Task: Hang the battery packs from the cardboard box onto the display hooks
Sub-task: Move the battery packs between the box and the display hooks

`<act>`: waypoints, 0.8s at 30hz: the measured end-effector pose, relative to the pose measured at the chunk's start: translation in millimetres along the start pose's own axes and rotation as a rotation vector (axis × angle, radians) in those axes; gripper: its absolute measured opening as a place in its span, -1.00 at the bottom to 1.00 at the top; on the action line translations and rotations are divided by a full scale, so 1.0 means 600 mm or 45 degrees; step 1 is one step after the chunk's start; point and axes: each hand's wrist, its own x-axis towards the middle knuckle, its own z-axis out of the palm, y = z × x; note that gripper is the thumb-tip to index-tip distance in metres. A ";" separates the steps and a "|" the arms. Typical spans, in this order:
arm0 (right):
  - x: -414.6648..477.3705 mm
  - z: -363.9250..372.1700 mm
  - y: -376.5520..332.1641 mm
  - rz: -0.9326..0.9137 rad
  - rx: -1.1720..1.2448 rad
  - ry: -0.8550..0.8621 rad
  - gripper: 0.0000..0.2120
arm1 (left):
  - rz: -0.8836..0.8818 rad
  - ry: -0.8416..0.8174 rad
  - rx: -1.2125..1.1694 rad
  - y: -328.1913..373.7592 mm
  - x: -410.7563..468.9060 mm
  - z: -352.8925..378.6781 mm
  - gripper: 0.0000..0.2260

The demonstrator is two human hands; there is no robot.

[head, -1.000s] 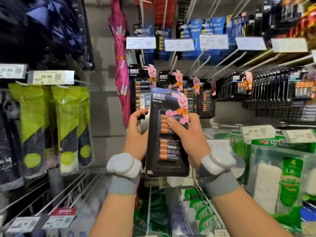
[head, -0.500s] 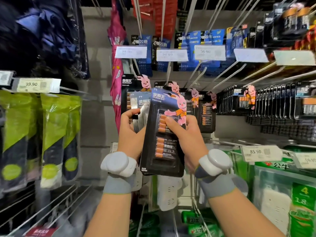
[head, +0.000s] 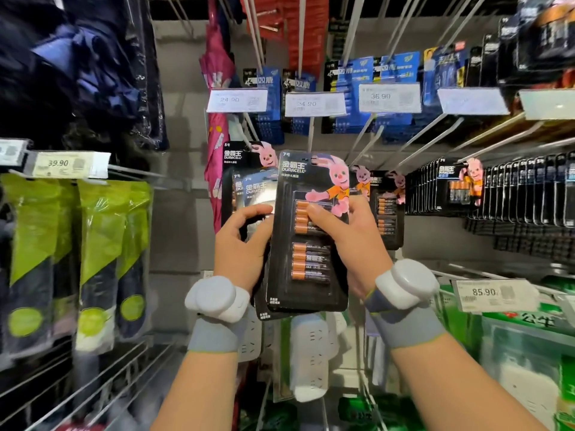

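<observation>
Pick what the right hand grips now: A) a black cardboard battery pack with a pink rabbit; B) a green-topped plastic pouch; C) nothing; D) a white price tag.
A: the right hand pinches the black battery pack, thumb on its front, fingers round its edge.

— You are standing in a shop, right up against a self-service display wall.

— Yes. Look at the price tags (head: 237, 100) clipped to the ends of the display hooks (head: 310, 133) ahead of you: 24.90, 36.90, and a 39.90 tag (head: 67, 164) on your left.

— And your goods hang in rows of the same item: blue battery packs (head: 395, 73) above, black battery cards (head: 513, 194) packed tight on your right, green pouches (head: 102, 244) on your left.

— Lower down you have packaged power strips (head: 311, 353) and an 85.90 tag (head: 494, 294). Everything around you is sealed and priced.
</observation>
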 end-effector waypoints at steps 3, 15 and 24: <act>0.010 0.008 -0.012 -0.083 -0.118 0.097 -0.52 | 0.051 0.007 0.025 0.002 0.010 -0.006 -0.83; 0.084 0.018 -0.039 -0.218 -0.271 0.136 -0.66 | 0.104 -0.026 0.020 -0.002 0.030 -0.028 -0.82; 0.106 0.011 -0.030 -0.164 -0.277 0.160 -0.62 | 0.067 -0.050 -0.003 -0.009 0.034 -0.029 -0.85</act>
